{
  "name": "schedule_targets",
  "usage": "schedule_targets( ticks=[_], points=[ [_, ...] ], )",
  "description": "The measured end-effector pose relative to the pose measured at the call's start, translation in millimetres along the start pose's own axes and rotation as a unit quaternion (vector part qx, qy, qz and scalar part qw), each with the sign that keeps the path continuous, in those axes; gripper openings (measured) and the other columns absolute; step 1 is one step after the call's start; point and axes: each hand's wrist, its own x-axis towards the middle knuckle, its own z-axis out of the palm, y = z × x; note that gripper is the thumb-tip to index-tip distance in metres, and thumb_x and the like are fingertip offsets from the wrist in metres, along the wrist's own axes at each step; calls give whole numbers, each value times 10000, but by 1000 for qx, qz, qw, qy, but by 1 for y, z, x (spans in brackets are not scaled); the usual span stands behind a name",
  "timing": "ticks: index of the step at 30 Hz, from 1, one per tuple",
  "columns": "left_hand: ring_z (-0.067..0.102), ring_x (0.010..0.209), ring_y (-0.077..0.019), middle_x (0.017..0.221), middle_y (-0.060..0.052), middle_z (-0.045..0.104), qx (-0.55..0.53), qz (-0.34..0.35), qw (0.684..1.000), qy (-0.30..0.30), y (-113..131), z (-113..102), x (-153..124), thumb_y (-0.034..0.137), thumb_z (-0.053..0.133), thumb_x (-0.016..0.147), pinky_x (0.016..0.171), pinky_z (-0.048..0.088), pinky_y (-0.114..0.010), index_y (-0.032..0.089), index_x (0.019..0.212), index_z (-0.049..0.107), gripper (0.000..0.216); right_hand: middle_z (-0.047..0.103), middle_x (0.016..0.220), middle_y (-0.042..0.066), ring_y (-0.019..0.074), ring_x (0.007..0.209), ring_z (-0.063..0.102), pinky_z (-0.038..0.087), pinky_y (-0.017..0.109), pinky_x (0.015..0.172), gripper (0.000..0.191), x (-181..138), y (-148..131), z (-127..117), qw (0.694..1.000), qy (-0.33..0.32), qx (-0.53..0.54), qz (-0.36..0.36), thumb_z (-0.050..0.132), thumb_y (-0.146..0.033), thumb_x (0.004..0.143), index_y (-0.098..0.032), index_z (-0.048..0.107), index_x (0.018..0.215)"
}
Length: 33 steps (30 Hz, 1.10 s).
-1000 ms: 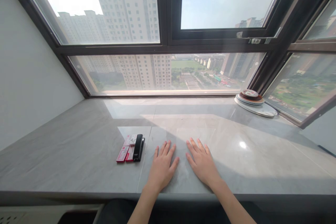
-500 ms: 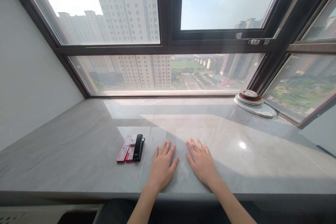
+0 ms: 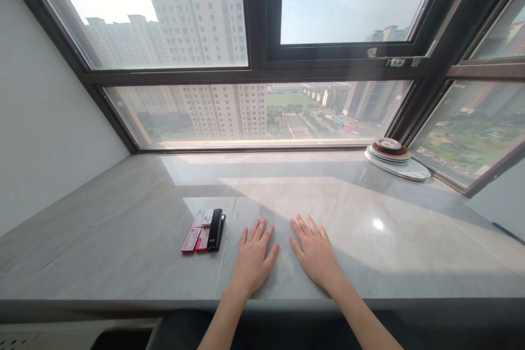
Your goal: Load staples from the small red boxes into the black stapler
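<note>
My left hand lies flat on the grey stone counter, palm down with the fingers apart, holding nothing. To its right, my right hand rests the same way, fingers spread and nothing in it. A black stapler sits left of my left hand, a short gap away from it. Touching the stapler's left side are several small red and white boxes, which look like staple boxes. The stapler seems to partly cover some of them.
A stack of round plates or coasters stands in the far right corner by the window. Dark window frames border the counter's back, and a white wall rises at the left. The counter's front edge runs below my wrists.
</note>
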Motion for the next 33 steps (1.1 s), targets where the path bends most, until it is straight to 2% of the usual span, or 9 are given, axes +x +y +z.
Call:
schedule_targets(
  ticks=[9, 18, 21, 26, 33],
  points=[
    [212, 1590, -254, 1708, -36, 268, 11, -5, 1000, -12, 1, -1, 0, 469, 377, 1082, 1290, 186, -545, 321, 1599, 379, 538, 256, 1721, -3, 305, 1595, 148, 112, 556, 1266, 578, -3, -3, -2, 1000, 11, -8, -2, 289, -475, 1082, -338, 328, 1643],
    [245, 1579, -255, 1701, -33, 286, 11, -4, 1000, -8, 3, -3, 1, 451, 384, 1082, 1285, 200, -547, 328, 1596, 387, 529, 274, 1714, 3, 309, 1591, 165, 134, 570, 1258, 569, -4, -4, -4, 1000, 11, -8, -2, 299, -460, 1083, -341, 340, 1637],
    [252, 1577, -255, 1697, -36, 299, 13, -4, 1000, -5, 3, -2, 1, 447, 396, 1078, 1283, 203, -548, 325, 1589, 400, 525, 260, 1719, 14, 325, 1590, 156, 115, 607, 1249, 566, -5, -9, 0, 1000, 10, -18, 12, 301, -423, 1081, -329, 340, 1638],
    [276, 1567, -257, 1691, -42, 314, 13, -7, 1000, -3, 3, -2, 1, 447, 408, 1074, 1281, 211, -538, 318, 1581, 414, 523, 186, 1738, 44, 363, 1592, 109, 41, 682, 1222, 582, -8, -24, 7, 997, 45, -45, 43, 282, -326, 1076, -288, 303, 1656],
    [262, 1573, -267, 1695, -54, 301, 22, -1, 1000, 1, 3, -1, 0, 447, 397, 1078, 1279, 213, -545, 306, 1592, 400, 533, 180, 1739, 43, 363, 1590, 105, 38, 667, 1230, 587, -12, -27, 5, 997, 48, -48, 41, 315, -391, 1074, -284, 318, 1651]
  ],
)
